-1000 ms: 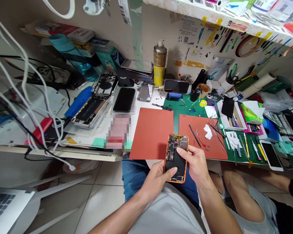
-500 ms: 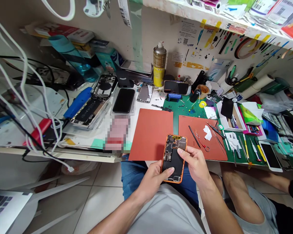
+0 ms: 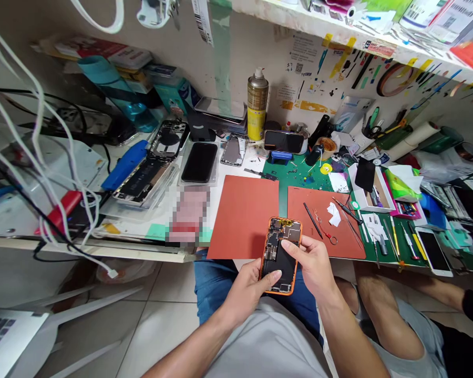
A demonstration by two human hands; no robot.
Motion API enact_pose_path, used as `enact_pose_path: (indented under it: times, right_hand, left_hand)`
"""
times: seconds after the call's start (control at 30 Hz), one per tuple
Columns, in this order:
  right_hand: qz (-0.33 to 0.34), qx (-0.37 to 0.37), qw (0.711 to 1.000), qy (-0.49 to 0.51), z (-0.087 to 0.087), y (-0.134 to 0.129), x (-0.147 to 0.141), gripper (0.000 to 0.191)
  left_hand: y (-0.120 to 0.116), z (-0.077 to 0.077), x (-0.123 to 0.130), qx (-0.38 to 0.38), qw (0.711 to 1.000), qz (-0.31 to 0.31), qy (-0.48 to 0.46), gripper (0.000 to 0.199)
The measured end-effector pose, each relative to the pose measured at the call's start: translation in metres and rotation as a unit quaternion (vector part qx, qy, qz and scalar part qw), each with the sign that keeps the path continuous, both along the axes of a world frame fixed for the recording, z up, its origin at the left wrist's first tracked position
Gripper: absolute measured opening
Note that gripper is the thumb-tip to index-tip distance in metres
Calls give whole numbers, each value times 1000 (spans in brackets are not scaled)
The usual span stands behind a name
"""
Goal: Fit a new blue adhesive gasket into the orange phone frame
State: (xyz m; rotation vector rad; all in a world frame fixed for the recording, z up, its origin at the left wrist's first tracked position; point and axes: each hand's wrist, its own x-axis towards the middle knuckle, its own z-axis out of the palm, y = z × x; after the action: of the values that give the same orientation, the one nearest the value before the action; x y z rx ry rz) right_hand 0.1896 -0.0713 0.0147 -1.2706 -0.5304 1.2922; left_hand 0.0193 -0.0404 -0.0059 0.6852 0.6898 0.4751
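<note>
Opened phone [image 3: 275, 247] with an orange frame gripped in both hands above the lap

The left hand [image 3: 249, 287] is closed around the phone's lower left side, its thumb lying across the dark battery area near the bottom; the right hand [image 3: 314, 263] grips the right side, its thumb pressed to the inside near the middle; the circuit parts face up, with a yellow patch at the top end. The phone is at the near edge of the bench, its upper end overlapping in view the gap between a left reddish-brown mat [image 3: 242, 215] and a right reddish-brown mat [image 3: 298, 202]; it appears to be held clear of both, though the steep view makes this hard to judge.

On the right mat lie a slim black tool [image 3: 312, 220], a red tool with a ring end [image 3: 332, 239] and a crumpled white scrap [image 3: 333, 214]; a green mat [image 3: 285, 177] shows between and beyond the two mats; behind them, a dark-screened phone [image 3: 284, 141] rests on a blue stand [image 3: 280, 157], near a spray can [image 3: 257, 107] standing upright. To the left are a black-screened phone [image 3: 199, 163] and an opened handset [image 3: 142, 181]; to the right are an open white box [image 3: 386, 195], screwdrivers [image 3: 411, 242] and a white-framed phone [image 3: 434, 252]; another person's bare knee [image 3: 396, 328] shows below the bench.
</note>
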Motion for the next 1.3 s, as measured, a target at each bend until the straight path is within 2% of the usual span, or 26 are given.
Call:
enact_pose_path:
  times: [0.17,0.33,0.47,0.73,1.3]
  right_hand:
    - [-28,-10,1000,0,-3,0,-2,32]
    - [-1,7,1000,8,0,0,2,36]
    - [-12,14,1000,12,-1,-2,3,36]
    - [-25,6,999,25,-8,-2,-4,34]
    - [2,30,1000,6,-12,-1,-6,30]
  left_hand:
    - [-1,-2,2,-2,1000,-2,-3,48]
    - [4,-3,2,-7,1000,-10,-4,51]
    - [4,-2,3,-3,1000,-14,4,57]
    - [0,-7,9,23,997,42,62,56]
    - [0,-4,12,58,991,54,110,48]
